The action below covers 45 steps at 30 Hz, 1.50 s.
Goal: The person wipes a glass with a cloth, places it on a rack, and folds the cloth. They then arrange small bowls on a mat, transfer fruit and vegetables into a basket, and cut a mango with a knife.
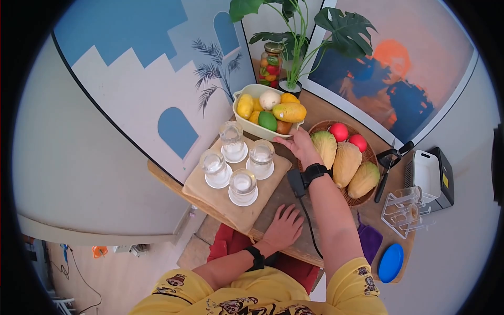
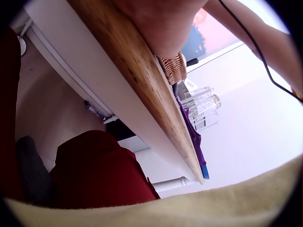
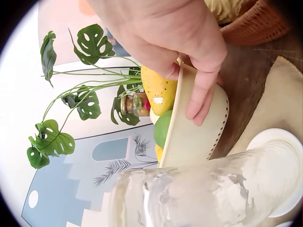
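Note:
My right hand (image 1: 303, 149) is at the near right corner of a cream basket (image 1: 255, 127) filled with fruit. In the right wrist view the right hand (image 3: 177, 52) pinches the rim of the basket (image 3: 189, 137), thumb on the inner side by a yellow fruit (image 3: 158, 87) and fingers down the outer wall. A green fruit (image 3: 163, 127) lies beside the yellow one. My left hand (image 1: 284, 228) rests on the table's front edge with its fingers spread; in the left wrist view the hand (image 2: 163, 23) shows only in part above the wooden edge.
Several glasses (image 1: 243, 182) on white coasters stand on a beige cloth (image 1: 239, 212) left of my hands. At right are a wicker basket (image 1: 366, 198) of vegetables, scissors (image 1: 389, 157), a glass rack (image 1: 401, 215), a purple cloth (image 1: 369, 239) and a blue disc (image 1: 391, 263). A plant (image 1: 299, 39) stands behind.

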Tool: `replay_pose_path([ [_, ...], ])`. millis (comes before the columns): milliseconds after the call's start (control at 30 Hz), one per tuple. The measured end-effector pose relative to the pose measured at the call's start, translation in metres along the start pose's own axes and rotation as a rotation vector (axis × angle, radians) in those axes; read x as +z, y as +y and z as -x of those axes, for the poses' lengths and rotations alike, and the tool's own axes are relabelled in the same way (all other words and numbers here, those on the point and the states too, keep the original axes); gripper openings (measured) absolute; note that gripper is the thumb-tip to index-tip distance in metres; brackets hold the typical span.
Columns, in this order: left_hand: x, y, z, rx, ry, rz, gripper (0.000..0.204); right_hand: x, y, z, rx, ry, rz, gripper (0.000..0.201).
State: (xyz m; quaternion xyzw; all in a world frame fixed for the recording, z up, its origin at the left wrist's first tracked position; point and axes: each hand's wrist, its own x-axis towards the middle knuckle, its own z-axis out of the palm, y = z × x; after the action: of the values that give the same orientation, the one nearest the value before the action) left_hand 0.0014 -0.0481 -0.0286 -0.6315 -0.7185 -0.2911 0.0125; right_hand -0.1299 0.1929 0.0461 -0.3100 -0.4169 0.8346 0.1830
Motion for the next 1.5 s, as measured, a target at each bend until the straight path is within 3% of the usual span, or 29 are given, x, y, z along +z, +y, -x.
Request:
replay_pose_path([
  [633, 0.001, 0.0, 0.0, -0.005, -0.008, 0.01, 0.033, 0.018, -0.07, 0.064, -0.183, -0.025, 0.043, 0.042],
  [933, -0.009, -0.007, -0.004, -0.017, 0.025, 0.075, 0.032, -0.033, -0.081, 0.187, -0.327, -0.05, 0.092, 0.044],
  [967, -0.007, 0.0, 0.002, -0.034, 0.026, 0.13, 0.032, -0.042, -0.081, 0.231, -0.314, 0.064, 0.137, 0.047],
  [1100, -0.006, -0.004, 0.003, -0.105, 0.096, 0.306, 0.032, -0.082, -0.055, 0.306, -0.312, 0.215, 0.153, 0.05],
  [1167, -0.006, -0.006, 0.003, -0.267, 0.269, 0.456, 0.035, -0.104, -0.036, 0.341, -0.299, 0.31, 0.171, 0.051],
  [1233, 0.0, -0.014, 0.006, -0.264, 0.324, 0.447, 0.034, -0.116, -0.014, 0.371, -0.266, 0.422, 0.16, 0.053],
  [1300, 0.003, -0.015, 0.007, -0.433, 0.361, 0.677, 0.031, -0.129, 0.011, 0.397, -0.235, 0.487, 0.221, 0.054],
  [1367, 0.007, -0.017, 0.007, -0.441, 0.383, 0.659, 0.027, -0.137, 0.036, 0.415, -0.212, 0.503, 0.195, 0.055],
  [1500, 0.003, -0.013, 0.001, -0.564, 0.431, 0.91, 0.022, -0.14, 0.071, 0.431, -0.128, 0.501, 0.111, 0.057],
])
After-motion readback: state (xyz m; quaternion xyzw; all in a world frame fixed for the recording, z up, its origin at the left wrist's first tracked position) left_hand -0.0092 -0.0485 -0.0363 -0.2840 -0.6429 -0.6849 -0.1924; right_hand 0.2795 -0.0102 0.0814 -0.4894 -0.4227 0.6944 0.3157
